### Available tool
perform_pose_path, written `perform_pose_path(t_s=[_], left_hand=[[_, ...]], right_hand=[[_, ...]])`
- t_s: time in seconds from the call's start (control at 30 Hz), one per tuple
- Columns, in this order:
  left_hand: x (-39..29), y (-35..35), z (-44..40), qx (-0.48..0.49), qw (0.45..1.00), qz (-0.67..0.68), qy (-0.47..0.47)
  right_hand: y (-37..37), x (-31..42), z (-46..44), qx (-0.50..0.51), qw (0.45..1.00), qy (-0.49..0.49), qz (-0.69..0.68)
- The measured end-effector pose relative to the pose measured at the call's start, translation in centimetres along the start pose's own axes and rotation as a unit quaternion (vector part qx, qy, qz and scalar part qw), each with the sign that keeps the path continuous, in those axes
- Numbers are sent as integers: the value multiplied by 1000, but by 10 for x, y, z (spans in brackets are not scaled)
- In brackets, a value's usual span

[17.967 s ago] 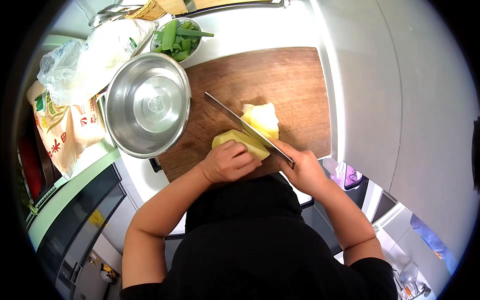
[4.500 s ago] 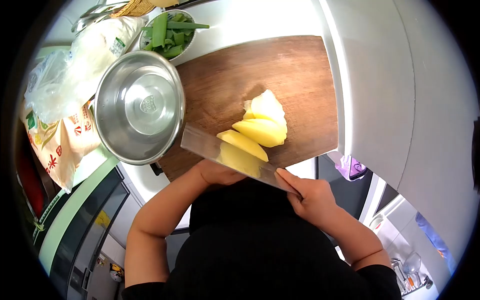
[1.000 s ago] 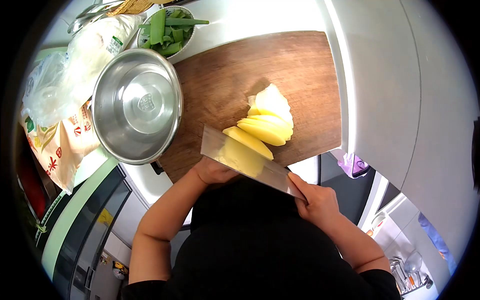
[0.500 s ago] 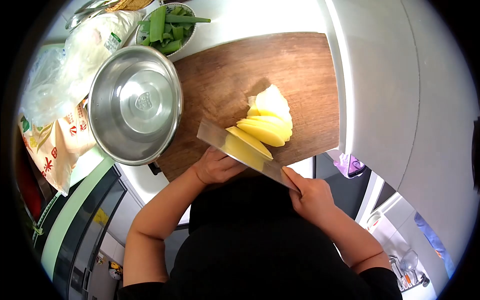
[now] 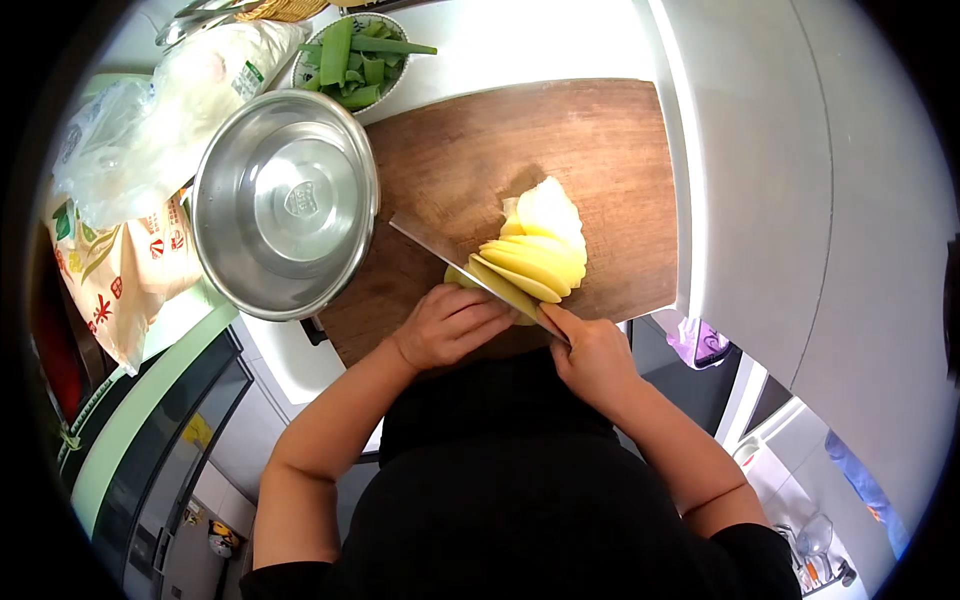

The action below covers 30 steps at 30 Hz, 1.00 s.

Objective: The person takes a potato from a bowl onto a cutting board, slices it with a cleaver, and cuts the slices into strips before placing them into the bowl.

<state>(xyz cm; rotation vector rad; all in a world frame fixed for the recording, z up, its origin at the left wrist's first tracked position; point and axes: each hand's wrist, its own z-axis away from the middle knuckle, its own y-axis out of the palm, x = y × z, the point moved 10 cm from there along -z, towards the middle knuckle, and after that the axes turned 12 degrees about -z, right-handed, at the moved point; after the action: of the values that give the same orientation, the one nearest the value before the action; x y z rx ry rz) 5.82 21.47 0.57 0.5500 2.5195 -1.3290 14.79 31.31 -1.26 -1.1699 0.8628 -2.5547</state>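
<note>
Right hand (image 5: pixel 597 358) grips knife (image 5: pixel 478 281) beside yellow slices (image 5: pixel 530 263).

Looks to be a kitchen. Shown by a wooden cutting board (image 5: pixel 620 150) on a white desk (image 5: pixel 520 40), a cleaver (image 5: pixel 428 243) against yellow food pieces (image 5: pixel 528 264), a steel basin (image 5: pixel 230 230), a bowl (image 5: pixel 399 82) of cut greens (image 5: pixel 336 55), and cooking utensils (image 5: pixel 816 533) at lower right.

Wooden board (image 5: pixel 620 150) on white counter (image 5: pixel 500 40), overlapping yellow slices (image 5: pixel 535 262) on it
</note>
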Motion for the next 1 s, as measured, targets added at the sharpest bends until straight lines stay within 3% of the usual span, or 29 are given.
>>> perform_pose_path(t_s=[0.17,0.37,0.43,0.6,0.73,0.87,1.0], left_hand=[[-3,-7,-1,17,1000,-15,-14],[-3,-10,4,-18,997,-56,-45],[-3,-3,13,-7,997,-59,-45],[14,41,56,84,986,23,-144],[9,18,34,40,993,23,-107],[14,23,41,44,989,28,-138],[8,8,26,11,995,9,-94]], right_hand=[[-8,0,3,6,996,-9,-85],[-32,23,32,-12,993,-73,-87],[-36,27,40,-21,993,-86,-84],[-34,31,48,-20,993,-102,-59],[-33,30,49,-29,993,-106,-39],[-32,31,50,-30,994,-104,-31],[-31,29,52,-31,994,-96,-32]])
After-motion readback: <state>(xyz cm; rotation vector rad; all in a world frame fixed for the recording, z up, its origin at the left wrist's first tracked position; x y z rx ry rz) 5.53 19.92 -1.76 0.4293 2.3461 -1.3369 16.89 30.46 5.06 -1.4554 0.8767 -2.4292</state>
